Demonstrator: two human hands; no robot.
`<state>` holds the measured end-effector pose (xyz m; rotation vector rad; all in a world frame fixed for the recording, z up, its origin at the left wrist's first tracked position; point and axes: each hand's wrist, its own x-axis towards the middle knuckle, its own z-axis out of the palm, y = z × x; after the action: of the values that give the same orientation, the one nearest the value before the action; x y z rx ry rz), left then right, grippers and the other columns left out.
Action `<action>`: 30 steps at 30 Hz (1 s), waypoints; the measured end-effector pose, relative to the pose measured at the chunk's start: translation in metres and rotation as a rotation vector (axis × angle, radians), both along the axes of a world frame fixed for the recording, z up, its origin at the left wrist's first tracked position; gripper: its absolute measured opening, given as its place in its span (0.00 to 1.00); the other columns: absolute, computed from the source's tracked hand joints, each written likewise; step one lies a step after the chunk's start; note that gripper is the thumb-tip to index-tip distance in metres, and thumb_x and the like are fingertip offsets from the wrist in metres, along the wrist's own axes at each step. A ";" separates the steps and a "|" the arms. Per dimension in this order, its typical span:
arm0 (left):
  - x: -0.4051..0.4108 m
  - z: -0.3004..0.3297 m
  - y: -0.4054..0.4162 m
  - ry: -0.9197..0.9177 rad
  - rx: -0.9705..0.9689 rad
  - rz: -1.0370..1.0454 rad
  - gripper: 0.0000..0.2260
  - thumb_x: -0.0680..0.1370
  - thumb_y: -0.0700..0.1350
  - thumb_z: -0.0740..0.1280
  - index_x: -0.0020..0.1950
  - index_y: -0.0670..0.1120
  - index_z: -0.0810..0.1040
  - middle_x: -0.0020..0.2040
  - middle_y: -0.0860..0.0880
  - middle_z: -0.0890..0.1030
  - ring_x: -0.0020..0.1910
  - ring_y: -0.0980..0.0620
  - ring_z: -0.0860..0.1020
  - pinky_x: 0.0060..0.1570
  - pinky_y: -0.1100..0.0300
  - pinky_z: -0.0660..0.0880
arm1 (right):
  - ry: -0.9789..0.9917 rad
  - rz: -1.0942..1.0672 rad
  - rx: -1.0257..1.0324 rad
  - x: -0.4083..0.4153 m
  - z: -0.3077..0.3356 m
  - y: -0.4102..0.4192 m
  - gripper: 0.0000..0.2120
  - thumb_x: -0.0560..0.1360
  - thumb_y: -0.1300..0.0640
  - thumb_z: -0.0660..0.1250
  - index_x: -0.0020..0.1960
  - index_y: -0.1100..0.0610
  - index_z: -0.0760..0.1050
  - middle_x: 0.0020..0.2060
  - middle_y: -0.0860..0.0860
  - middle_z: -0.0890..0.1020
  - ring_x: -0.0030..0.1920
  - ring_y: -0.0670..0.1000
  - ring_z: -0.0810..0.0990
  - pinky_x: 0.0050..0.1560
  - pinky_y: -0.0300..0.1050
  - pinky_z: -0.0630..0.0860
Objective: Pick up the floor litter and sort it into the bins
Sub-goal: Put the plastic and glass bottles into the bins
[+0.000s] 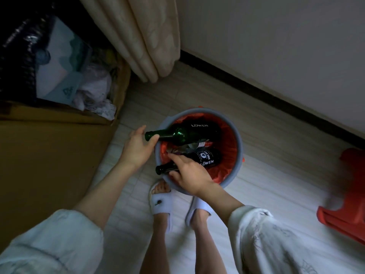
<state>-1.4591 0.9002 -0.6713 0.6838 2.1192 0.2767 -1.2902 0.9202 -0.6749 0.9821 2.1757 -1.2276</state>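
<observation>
A round grey bin lined with a red bag stands on the floor in front of my feet. Two dark green glass bottles with black labels lie across its opening. My left hand pinches the neck of the upper bottle at the bin's left rim. My right hand grips the neck of the lower bottle at the near rim. Crumpled wrappers show between the bottles inside the bin.
An open cardboard box with paper, plastic packaging and black wrap stands at the left. A beige curtain hangs behind it. A red plastic object sits at the right. The wall and dark skirting run behind the bin.
</observation>
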 end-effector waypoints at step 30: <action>-0.084 0.571 -0.163 0.148 0.831 0.511 0.08 0.79 0.41 0.62 0.52 0.54 0.74 0.51 0.47 0.80 0.51 0.50 0.79 0.54 0.59 0.74 | 0.543 -0.053 0.084 -0.134 0.583 -0.020 0.17 0.78 0.52 0.62 0.67 0.53 0.68 0.51 0.47 0.80 0.50 0.44 0.78 0.52 0.37 0.73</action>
<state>-1.5435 0.7373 -0.1001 0.6032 2.2637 1.4771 -1.4238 0.9007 -0.0917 0.8070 2.6388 -1.5826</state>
